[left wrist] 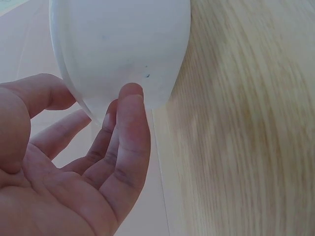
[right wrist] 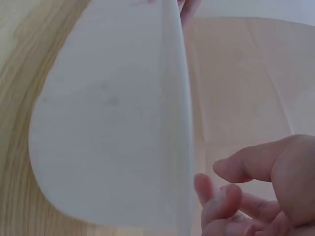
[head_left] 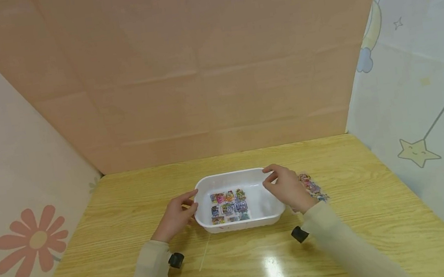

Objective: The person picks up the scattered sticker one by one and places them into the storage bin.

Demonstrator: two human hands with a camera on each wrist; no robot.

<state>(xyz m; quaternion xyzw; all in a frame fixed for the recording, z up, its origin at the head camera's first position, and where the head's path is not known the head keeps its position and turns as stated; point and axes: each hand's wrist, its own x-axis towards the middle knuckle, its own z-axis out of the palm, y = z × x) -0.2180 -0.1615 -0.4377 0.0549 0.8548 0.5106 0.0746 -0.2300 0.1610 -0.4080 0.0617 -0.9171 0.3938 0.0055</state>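
Note:
A white oval-ended plastic basin [head_left: 254,222] stands on the wooden table between both hands. Inside it, toward the left, lie several small colourful printed pieces [head_left: 228,197]; their kind is too small to tell. My left hand [head_left: 176,216] is at the basin's left end, its loosely bent fingers [left wrist: 132,118] against the outer wall and its thumb near the rim. My right hand [head_left: 291,189] is by the right end, thumb and fingers bent with a gap between them. In the right wrist view, nothing shows between those fingers, beside the basin's rim [right wrist: 184,118].
Right of the basin, partly behind the right hand, lies a pile of colourful printed pieces [head_left: 314,187]. A thin pale strip [head_left: 205,253] lies on the table [head_left: 239,267] in front. An orange-brown sheet [head_left: 196,67] covers the back, with patterned walls at both sides.

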